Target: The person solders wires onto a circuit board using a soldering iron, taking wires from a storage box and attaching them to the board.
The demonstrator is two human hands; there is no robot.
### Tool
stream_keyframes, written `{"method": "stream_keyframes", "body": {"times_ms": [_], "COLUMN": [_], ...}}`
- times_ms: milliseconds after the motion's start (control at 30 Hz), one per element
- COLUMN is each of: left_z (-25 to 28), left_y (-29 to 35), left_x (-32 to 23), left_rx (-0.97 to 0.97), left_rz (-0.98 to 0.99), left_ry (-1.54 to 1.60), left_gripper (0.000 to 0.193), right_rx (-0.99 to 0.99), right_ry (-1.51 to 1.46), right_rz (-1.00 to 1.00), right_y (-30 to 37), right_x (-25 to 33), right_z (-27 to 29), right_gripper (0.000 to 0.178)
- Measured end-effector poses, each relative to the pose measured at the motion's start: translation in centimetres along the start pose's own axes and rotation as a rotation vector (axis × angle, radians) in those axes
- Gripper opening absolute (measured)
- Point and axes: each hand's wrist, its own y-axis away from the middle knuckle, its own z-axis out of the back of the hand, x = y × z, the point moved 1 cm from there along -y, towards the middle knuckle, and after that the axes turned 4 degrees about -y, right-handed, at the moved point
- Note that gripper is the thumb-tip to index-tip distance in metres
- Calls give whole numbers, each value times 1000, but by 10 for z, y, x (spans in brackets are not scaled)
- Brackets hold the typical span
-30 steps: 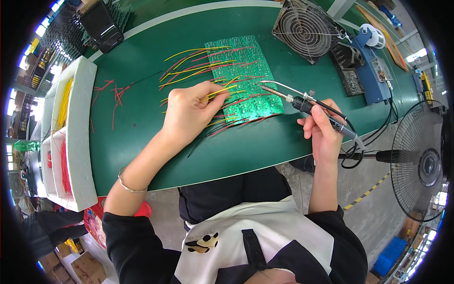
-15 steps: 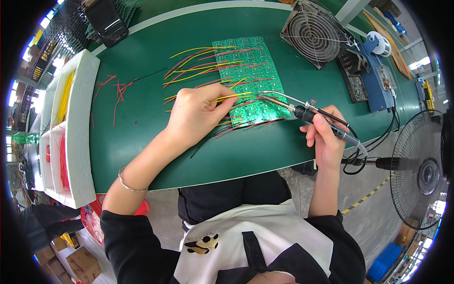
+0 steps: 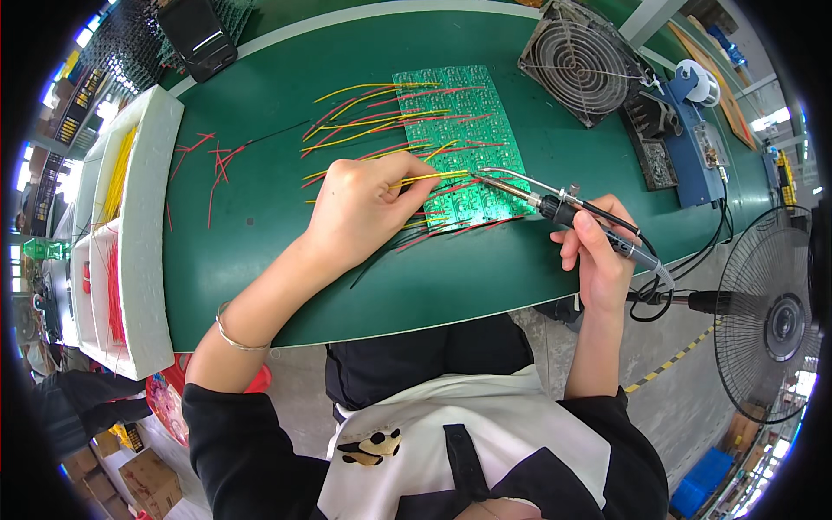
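Observation:
A green circuit board [image 3: 455,113] lies on the green table [image 3: 286,277], with several yellow and red wires fanning out from its left side. My left hand [image 3: 364,212] rests at the board's lower left corner and pinches a yellow wire [image 3: 429,178] against the board. My right hand [image 3: 598,256] grips a black soldering iron [image 3: 563,208], whose metal tip touches the board right by the end of that wire.
White foam trays [image 3: 130,225] with red and yellow wires stand along the left. Loose red wires [image 3: 212,165] lie near them. A square metal fan [image 3: 582,61], a blue soldering station [image 3: 702,147] and a solder spool sit at the back right. A standing fan [image 3: 771,321] is beyond the table's right edge.
The view has shifted a little. My left hand has stayed on the wires at the board's corner, and the iron's tip has come slightly closer to my left fingertips.

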Motion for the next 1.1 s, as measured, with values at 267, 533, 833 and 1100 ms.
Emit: {"method": "stream_keyframes", "body": {"times_ms": [267, 533, 833, 1100], "left_z": [3, 6, 18, 1], "left_y": [-1, -1, 5, 10], "left_x": [-2, -4, -25, -29], "left_rx": [34, 79, -90, -27], "left_rz": [14, 49, -648, -580], "left_ry": [-15, -74, -374, -530], "left_gripper": [7, 9, 28, 29], "right_rx": [-16, -164, -399, -359], "right_ry": [-121, -162, -64, -72], "right_rz": [18, 87, 217, 249], "right_y": [0, -1, -8, -4], "right_x": [-2, -1, 1, 2], "right_z": [7, 9, 31, 27], "right_gripper": [15, 12, 13, 15]}}
